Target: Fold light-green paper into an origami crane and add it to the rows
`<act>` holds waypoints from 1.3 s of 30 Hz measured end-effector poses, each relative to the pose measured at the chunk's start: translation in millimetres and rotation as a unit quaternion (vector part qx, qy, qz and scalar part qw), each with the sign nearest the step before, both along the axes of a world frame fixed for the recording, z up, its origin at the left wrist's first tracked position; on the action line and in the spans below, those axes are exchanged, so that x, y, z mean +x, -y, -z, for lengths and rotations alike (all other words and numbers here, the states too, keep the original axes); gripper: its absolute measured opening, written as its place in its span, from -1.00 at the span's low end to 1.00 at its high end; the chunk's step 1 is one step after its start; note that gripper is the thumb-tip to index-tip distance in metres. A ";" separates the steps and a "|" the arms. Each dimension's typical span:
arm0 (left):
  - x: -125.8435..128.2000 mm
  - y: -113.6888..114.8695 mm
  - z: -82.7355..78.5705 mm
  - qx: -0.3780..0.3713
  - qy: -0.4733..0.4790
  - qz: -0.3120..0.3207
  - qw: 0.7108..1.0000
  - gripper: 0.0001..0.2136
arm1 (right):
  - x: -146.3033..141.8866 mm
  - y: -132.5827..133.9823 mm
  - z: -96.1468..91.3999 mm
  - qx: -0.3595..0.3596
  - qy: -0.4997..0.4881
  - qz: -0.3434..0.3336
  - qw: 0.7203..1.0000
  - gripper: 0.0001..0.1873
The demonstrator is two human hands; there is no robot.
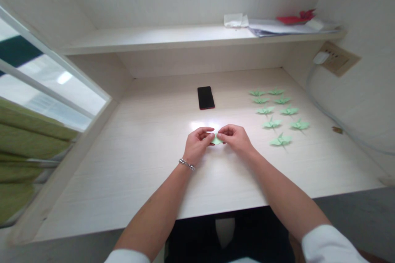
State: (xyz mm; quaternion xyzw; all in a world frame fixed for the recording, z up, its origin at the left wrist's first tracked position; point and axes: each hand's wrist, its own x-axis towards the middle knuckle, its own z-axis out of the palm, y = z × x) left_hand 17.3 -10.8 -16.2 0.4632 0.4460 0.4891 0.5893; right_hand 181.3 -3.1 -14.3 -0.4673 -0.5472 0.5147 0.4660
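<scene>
A small piece of folded light green paper [217,140] sits between my two hands, low over the pale wooden desk [148,164]. My left hand [197,144], with a metal bracelet at the wrist, pinches its left end with curled fingers. My right hand [236,137] pinches its right end, fingers also curled. Most of the paper is hidden by my fingertips. To the right of my hands, several finished green paper cranes [276,115] lie in two rows on the desk.
A black phone [205,97] lies face down beyond my hands. A shelf [185,39] above the desk's back carries white papers [277,26] and a red paper figure [298,17]. A wall socket [338,58] with a white plug and cable is at the right.
</scene>
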 end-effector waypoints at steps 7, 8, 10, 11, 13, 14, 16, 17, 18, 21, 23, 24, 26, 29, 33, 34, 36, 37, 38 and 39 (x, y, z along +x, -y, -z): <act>-0.3 -0.5 -0.6 -0.001 -0.015 -0.025 1.000 -0.61 | -0.3 -1.5 2.6 -0.023 -0.047 -0.029 0.998 -0.71; -0.3 -0.6 -0.7 -0.001 -0.017 -0.027 0.999 -0.61 | -0.3 -1.6 2.5 -0.022 -0.049 -0.029 0.998 -0.71; -0.2 -0.5 -0.9 0.002 -0.022 -0.032 0.999 -0.62 | -0.4 -1.1 1.8 -0.022 -0.046 -0.029 0.998 -0.70; 0.0 -0.4 -0.9 0.005 -0.026 -0.036 0.999 -0.63 | -0.5 -0.6 1.3 -0.022 -0.043 -0.031 0.998 -0.69; 0.5 0.1 -1.0 0.015 -0.036 -0.044 0.998 -0.63 | -1.1 0.4 0.7 -0.020 -0.029 -0.034 0.999 -0.68; 0.8 0.5 -1.0 0.022 -0.041 -0.046 0.998 -0.63 | -1.4 0.9 0.7 -0.015 -0.018 -0.033 0.999 -0.68; 1.5 1.4 -1.4 0.030 -0.048 -0.046 0.997 -0.62 | -1.8 1.3 1.0 0.001 0.003 -0.029 1.000 -0.69; 1.8 1.8 -1.7 0.030 -0.048 -0.044 0.997 -0.61 | -1.8 1.2 1.4 0.009 0.009 -0.028 1.000 -0.70; 2.2 2.2 -2.0 0.027 -0.047 -0.041 0.998 -0.61 | -1.7 1.0 1.7 0.014 0.008 -0.027 0.999 -0.71; 2.8 2.4 -3.0 0.014 -0.033 -0.042 0.998 -0.59 | -0.1 -0.3 1.3 0.009 -0.020 -0.027 0.999 -0.72; 2.7 2.1 -3.2 0.007 -0.025 -0.045 0.999 -0.59 | 1.8 -0.7 -0.4 -0.005 -0.035 -0.034 0.999 -0.71; 2.4 1.8 -3.0 0.004 -0.022 -0.044 0.999 -0.59 | 2.8 -0.6 -1.5 -0.011 -0.039 -0.040 0.998 -0.70; 1.7 1.4 -2.5 -0.001 -0.019 -0.038 0.999 -0.58 | 4.7 -0.1 -3.8 -0.023 -0.045 -0.051 0.997 -0.69; 0.6 0.9 -1.3 -0.003 -0.018 -0.037 0.999 -0.57 | 6.3 0.6 -5.8 -0.045 -0.056 -0.066 0.995 -0.65; 0.3 0.9 -0.7 0.005 -0.022 -0.045 0.999 -0.57 | 6.2 -0.2 -4.4 -0.059 -0.047 -0.063 0.995 -0.62; 0.3 1.1 -0.8 0.006 -0.021 -0.045 0.999 -0.58 | 6.0 -0.8 -3.6 -0.053 -0.044 -0.060 0.996 -0.63; 0.5 1.4 -1.2 0.005 -0.015 -0.038 0.999 -0.58 | 6.0 -2.3 -1.8 -0.036 -0.041 -0.055 0.997 -0.65; 0.5 1.5 -1.6 0.003 -0.010 -0.032 0.999 -0.58 | 6.2 -3.1 -1.0 -0.028 -0.041 -0.055 0.997 -0.66; 0.5 1.5 -2.0 0.001 -0.004 -0.025 1.000 -0.57 | 6.6 -3.8 -0.2 -0.022 -0.042 -0.055 0.997 -0.68; 0.5 1.4 -2.3 -0.001 0.001 -0.017 1.000 -0.57 | 7.0 -4.4 0.4 -0.017 -0.042 -0.056 0.997 -0.69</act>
